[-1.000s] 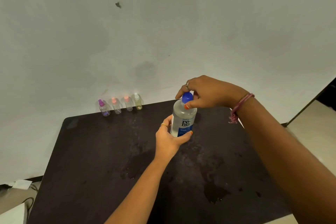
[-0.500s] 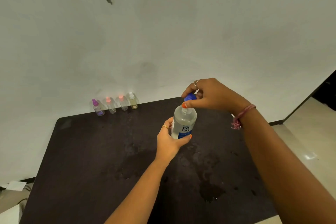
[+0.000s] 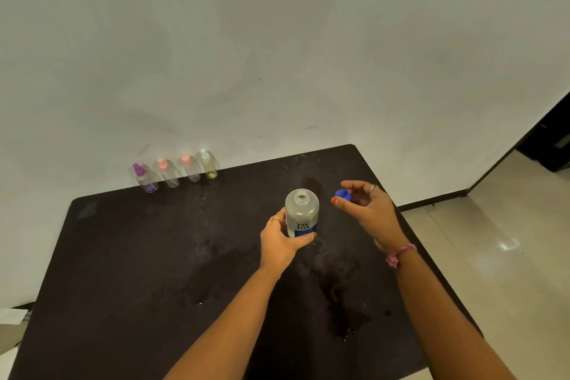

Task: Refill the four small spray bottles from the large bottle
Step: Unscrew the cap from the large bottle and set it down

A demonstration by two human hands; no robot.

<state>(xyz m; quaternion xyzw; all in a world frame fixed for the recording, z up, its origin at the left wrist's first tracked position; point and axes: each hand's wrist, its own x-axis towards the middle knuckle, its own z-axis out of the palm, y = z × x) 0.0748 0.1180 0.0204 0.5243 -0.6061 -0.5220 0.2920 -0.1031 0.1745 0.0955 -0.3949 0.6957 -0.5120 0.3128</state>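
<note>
Nearest the viewer, two forearms reach over the dark bench (image 3: 123,256), which shows wet patches. Left hand (image 3: 282,242) wraps its fingers and thumb round the lower body of the large bottle (image 3: 301,212), which looks to be standing on the bench near its middle, long axis upright, mouth uncapped. Right hand (image 3: 368,210), just right of the neck and apart from it, pinches the blue cap (image 3: 343,194) between thumb and fingers, palm turned up.

Farther off, along the far edge by the wall (image 3: 277,55), the four small spray bottles (image 3: 175,171) stand in a row, tops on, well apart from both hands, far and left of the large bottle. Left hand is the nearer to them, but occupied. Judgement: cap gets set down next, then a small bottle fetched and opened.
</note>
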